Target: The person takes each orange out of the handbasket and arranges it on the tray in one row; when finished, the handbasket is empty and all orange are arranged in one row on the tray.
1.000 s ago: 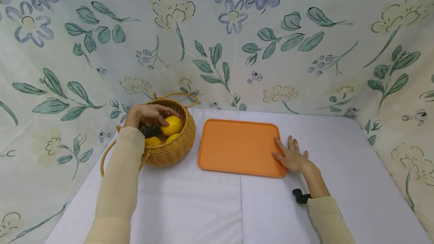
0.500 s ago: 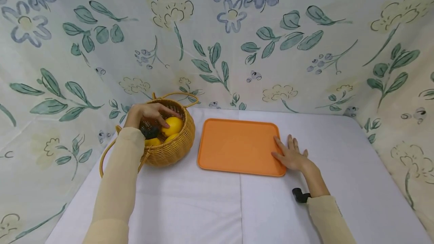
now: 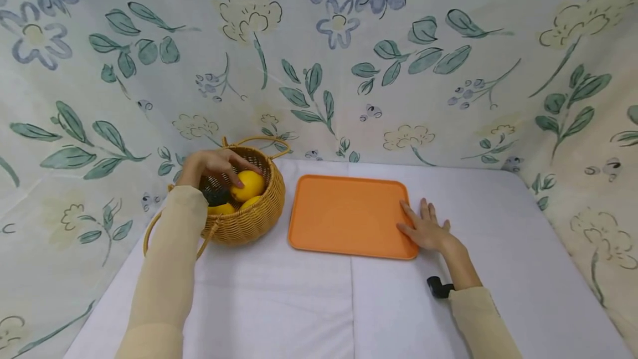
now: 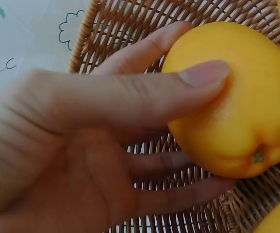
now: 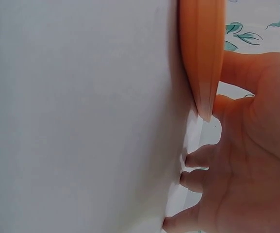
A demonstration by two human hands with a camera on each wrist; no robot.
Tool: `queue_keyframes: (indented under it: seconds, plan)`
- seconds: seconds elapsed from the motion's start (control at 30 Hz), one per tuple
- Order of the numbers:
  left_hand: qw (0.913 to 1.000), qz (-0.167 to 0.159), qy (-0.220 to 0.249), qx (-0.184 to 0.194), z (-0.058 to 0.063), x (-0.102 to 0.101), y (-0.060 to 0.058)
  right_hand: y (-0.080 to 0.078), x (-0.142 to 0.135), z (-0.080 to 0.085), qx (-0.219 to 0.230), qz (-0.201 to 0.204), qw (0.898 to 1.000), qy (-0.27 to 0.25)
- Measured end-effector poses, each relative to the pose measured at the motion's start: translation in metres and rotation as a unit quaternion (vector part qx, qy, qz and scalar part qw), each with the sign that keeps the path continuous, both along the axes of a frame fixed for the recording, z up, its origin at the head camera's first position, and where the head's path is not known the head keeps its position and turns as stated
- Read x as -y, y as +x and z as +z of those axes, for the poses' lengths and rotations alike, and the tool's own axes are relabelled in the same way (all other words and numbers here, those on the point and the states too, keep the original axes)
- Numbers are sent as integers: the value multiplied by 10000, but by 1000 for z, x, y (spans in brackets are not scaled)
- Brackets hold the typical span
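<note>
In the head view my left hand point(image 3: 219, 165) reaches into a round wicker basket point(image 3: 259, 220) at the left. Its thumb and fingers grip a yellow lemon point(image 3: 251, 186). The left wrist view shows the thumb pressed on top of this lemon point(image 4: 246, 97), fingers around its far side, and a small green stem spot facing the camera. More lemons point(image 3: 221, 209) lie below it in the basket. My right hand point(image 3: 430, 231), fingers spread, rests at the right edge of an orange tray point(image 3: 349, 218). In the right wrist view several fingertips touch the white cloth beside the tray rim point(image 5: 205, 53).
A white cloth point(image 3: 279, 303) covers the table. Floral fabric point(image 3: 319, 71) hangs behind it and at both sides. The basket's handles point(image 3: 152, 231) stick out at its left and back. A black wrist camera point(image 3: 440, 287) sits below my right wrist.
The lemon in my left hand has shifted slightly left inside the basket. The whole head view has drifted a little. My right hand keeps its place on the tray edge.
</note>
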State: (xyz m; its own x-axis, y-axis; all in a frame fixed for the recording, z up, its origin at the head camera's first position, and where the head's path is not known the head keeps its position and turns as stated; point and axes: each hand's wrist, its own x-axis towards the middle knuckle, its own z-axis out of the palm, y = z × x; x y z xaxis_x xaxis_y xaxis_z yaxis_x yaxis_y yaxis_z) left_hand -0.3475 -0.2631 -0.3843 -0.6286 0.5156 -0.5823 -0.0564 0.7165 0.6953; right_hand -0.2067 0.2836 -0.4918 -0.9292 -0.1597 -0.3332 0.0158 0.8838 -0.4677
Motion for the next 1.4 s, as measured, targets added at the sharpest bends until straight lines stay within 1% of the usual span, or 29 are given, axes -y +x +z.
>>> queue_keyframes:
  seconds: [0.13,0.2,0.33,0.43,0.53,0.63,0.77,0.83,0.93,1.03,1.2,1.27,1.33,1.4]
  plan:
    - [9999,91,110,13,6,3,3,-4,-6,-12,-124,71,9999,21]
    - [9998,57,194,-40,9,5,5,-6,-8,-15,-136,87,9999,-4]
    - [9989,-20,389,-270,16,10,10,-7,-9,-18,-114,69,9999,13]
    - [9969,-142,604,-493,22,14,14,-8,-9,-19,-102,65,9999,62]
    - [9946,-172,773,-665,30,16,18,-7,-9,-18,-83,18,9999,73]
    - [9913,-203,1037,-783,37,16,23,-6,-7,-14,-18,-16,10000,1]
    - [9821,-191,1537,-1070,45,13,28,-6,-7,-14,-2,-69,10000,-35]
    - [9773,-91,1733,-1213,47,10,30,-6,-8,-16,-28,-61,10000,3]
    - [9719,252,1951,-1292,50,5,35,-7,-8,-17,-47,-27,10000,71]
    - [9640,543,2199,-1390,50,-1,40,-7,-9,-17,-21,-35,10000,84]
    - [9423,1002,2836,-1470,45,-15,42,-6,-9,-14,18,-60,9999,79]
    - [9361,1221,2966,-1445,43,-22,42,-5,-8,-13,-9,-22,10000,83]
    - [9336,1452,2943,-1440,43,-30,42,-4,-7,-11,-14,-15,10000,92]
    - [9336,1592,2863,-1453,45,-39,44,-3,-4,-7,-8,0,10000,90]
